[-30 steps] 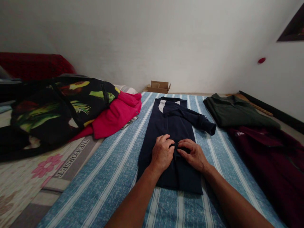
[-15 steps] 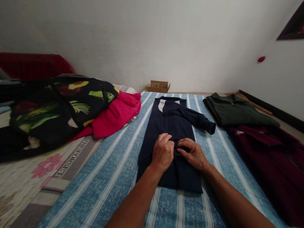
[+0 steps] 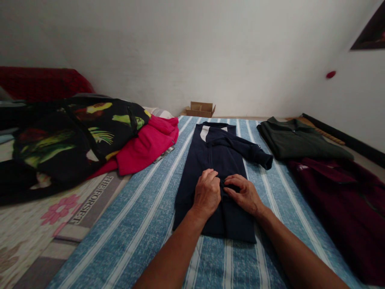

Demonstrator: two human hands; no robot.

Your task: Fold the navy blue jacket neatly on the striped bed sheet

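Note:
A navy jacket (image 3: 192, 160) with white patches near its collar lies in a long, narrow shape on the striped blue cloth. One of its sleeves (image 3: 245, 150) sticks out to the right, its cuff past the jacket's edge. My left hand (image 3: 207, 190) is closed with curled fingers on the jacket's lower middle. Just right of it, my right hand (image 3: 243, 192) pinches a bit of the dark fabric between thumb and fingers. The exact fold under the left fingers is hidden.
To the right lie a folded dark green garment (image 3: 300, 140) and a maroon garment (image 3: 339, 204). On the left are a black floral-print garment (image 3: 75, 136) and a pink garment (image 3: 147, 144). A cardboard box (image 3: 201, 109) stands by the wall.
Almost nothing differs. Both hands stay at the same spot on the navy jacket, with only a slight shift of the fingers.

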